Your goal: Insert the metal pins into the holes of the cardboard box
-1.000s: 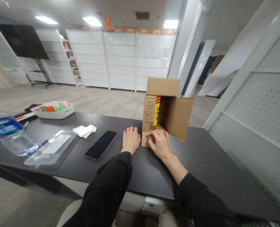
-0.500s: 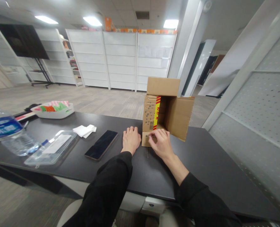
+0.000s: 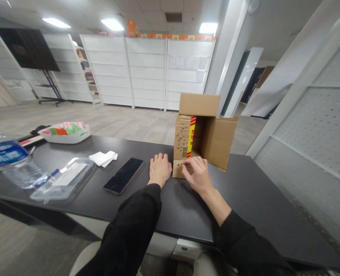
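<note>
An open cardboard box (image 3: 225, 142) stands on the dark table, its flaps spread. Several small dark screw-like heads dot its left flap (image 3: 182, 132), beside a yellow and red strip. My right hand (image 3: 197, 172) is pinched at the bottom flap (image 3: 178, 170); what its fingertips hold, if anything, is too small to name. Just left of the box my left hand (image 3: 160, 168) rests on the table, fingers bent and close together, and what may be under them is hidden. A thin metal rod (image 3: 179, 186) lies on the table below the bottom flap.
Left of my left hand lies a black phone (image 3: 124, 175), then white tissue (image 3: 103, 158) and a clear plastic case (image 3: 64, 180). A water bottle (image 3: 11, 157) and a white basket (image 3: 68, 138) are further left. A perforated panel (image 3: 316, 126) borders the right side.
Both hands keep nearly the same place and pose. The whole view has shifted very slightly.
</note>
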Demonstrator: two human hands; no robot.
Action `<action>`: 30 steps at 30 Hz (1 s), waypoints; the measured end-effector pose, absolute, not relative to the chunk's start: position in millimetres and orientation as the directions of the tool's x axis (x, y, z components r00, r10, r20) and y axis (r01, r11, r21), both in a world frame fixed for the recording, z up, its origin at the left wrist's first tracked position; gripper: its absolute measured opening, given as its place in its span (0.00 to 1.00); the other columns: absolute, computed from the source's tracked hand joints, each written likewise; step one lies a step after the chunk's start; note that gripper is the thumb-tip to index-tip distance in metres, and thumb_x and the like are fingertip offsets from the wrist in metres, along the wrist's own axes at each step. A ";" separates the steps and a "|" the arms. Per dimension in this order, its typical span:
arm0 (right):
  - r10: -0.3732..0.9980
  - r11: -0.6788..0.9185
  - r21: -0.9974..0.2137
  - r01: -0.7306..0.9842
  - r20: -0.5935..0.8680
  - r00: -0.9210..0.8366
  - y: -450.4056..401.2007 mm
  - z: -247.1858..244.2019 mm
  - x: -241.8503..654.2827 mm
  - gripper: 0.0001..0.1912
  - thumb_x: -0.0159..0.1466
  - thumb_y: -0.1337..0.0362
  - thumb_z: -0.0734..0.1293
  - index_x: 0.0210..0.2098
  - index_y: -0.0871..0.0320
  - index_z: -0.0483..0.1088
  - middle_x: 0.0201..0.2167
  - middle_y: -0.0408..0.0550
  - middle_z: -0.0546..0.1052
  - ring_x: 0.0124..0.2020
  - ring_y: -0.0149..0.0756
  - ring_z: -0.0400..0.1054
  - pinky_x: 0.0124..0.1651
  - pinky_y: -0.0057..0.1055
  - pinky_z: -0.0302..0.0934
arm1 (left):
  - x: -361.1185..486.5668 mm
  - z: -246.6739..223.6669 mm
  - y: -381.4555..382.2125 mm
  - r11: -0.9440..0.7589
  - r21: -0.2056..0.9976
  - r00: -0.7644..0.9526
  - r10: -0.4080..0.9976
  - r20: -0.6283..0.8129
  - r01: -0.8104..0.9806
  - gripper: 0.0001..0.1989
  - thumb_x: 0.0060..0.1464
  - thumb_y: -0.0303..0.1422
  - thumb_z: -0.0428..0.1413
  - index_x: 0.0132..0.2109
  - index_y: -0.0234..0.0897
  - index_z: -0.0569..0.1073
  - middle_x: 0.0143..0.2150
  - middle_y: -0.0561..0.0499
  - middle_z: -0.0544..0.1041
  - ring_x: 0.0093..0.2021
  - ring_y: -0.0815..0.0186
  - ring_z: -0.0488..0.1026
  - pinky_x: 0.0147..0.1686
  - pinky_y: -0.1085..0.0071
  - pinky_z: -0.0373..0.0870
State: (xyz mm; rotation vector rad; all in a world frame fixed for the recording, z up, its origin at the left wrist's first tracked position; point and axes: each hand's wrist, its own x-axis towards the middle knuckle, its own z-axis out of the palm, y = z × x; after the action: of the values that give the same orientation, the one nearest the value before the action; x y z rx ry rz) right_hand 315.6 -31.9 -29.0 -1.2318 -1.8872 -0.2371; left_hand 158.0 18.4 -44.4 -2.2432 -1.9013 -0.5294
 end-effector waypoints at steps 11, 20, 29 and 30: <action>0.610 0.617 -0.309 0.724 0.769 -0.191 -38.3 -28.6 326.4 0.03 0.65 0.68 0.63 0.35 0.57 0.68 0.30 0.47 0.73 0.35 0.39 0.65 0.41 0.36 0.58 | 159.0 -43.8 17.9 -0.178 0.108 0.129 0.924 0.360 0.978 0.11 0.62 0.30 0.46 0.47 0.36 0.70 0.48 0.42 0.73 0.51 0.55 0.67 0.48 0.60 0.62; 0.655 0.668 -0.373 0.644 0.706 -0.270 -57.2 -30.9 325.8 0.04 0.65 0.71 0.64 0.35 0.56 0.67 0.31 0.46 0.72 0.35 0.38 0.65 0.39 0.34 0.58 | 157.8 -46.4 19.3 -0.189 0.113 0.135 0.917 0.376 0.975 0.11 0.61 0.30 0.46 0.47 0.36 0.70 0.48 0.42 0.73 0.51 0.55 0.67 0.48 0.60 0.61; 0.708 0.664 -0.398 0.633 0.605 -0.363 -70.3 -36.8 327.1 0.04 0.65 0.71 0.63 0.37 0.56 0.67 0.32 0.47 0.72 0.37 0.38 0.65 0.41 0.35 0.59 | 157.6 -47.9 20.6 -0.188 0.109 0.135 0.918 0.372 0.976 0.12 0.61 0.31 0.46 0.48 0.36 0.70 0.48 0.42 0.73 0.51 0.55 0.67 0.48 0.61 0.62; 0.713 0.662 -0.394 0.638 0.594 -0.373 -70.9 -36.8 327.2 0.04 0.66 0.71 0.63 0.37 0.56 0.67 0.32 0.47 0.72 0.37 0.38 0.65 0.41 0.35 0.59 | 157.6 -47.9 20.7 -0.188 0.110 0.135 0.918 0.372 0.976 0.12 0.61 0.31 0.46 0.48 0.36 0.70 0.48 0.42 0.73 0.51 0.55 0.67 0.48 0.60 0.62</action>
State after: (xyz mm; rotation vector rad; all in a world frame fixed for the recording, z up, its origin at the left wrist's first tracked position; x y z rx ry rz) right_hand 327.2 -70.9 -36.8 -1.0411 -2.1088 0.1244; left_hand 157.6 20.7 -47.9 -2.2416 -1.8909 -0.5418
